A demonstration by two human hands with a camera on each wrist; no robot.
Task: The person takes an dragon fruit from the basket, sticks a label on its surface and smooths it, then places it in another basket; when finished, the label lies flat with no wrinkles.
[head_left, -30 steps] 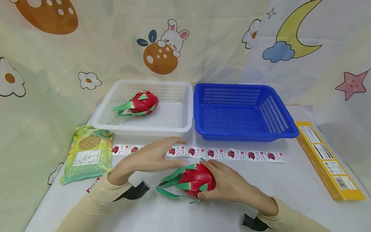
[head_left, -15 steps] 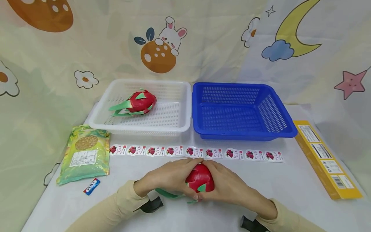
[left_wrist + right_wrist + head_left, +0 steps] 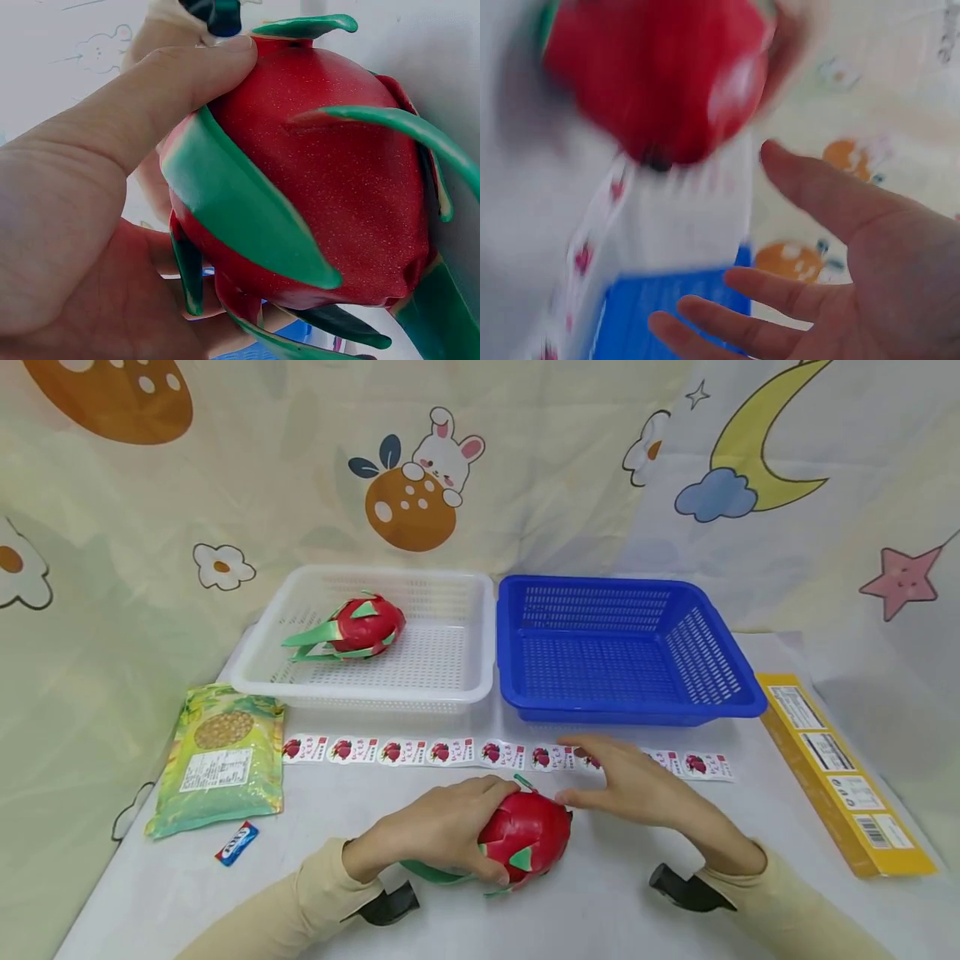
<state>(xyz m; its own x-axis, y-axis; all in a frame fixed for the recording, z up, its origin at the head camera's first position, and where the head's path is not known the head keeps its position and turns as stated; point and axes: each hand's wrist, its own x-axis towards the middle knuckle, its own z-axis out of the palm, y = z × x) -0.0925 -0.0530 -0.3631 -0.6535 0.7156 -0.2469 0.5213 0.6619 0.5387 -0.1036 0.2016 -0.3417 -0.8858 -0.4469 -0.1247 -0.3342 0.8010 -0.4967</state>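
Note:
A red dragon fruit (image 3: 527, 831) with green scales lies at the front middle of the table. My left hand (image 3: 442, 827) grips its leafy side, thumb on the near face and fingers over the far side, as the left wrist view also shows on the fruit (image 3: 337, 202). To the right, my right hand (image 3: 637, 785) is held apart from the fruit, fingers spread, over the strip of dragon fruit stickers (image 3: 450, 751). In the right wrist view that hand (image 3: 840, 277) has nothing in it. A second dragon fruit (image 3: 367, 625) lies in the white basket (image 3: 360, 692).
A blue basket (image 3: 637, 706) stands right of the white one. At left lie a green and yellow bag (image 3: 221, 760) and a small blue packet (image 3: 237, 843). A long yellow box (image 3: 847, 777) lies along the right side. A printed cloth (image 3: 555, 485) hangs behind.
My left hand came down onto the dragon fruit from the left. Both hands then held it; now the right hand has let go and moved off to the right and away.

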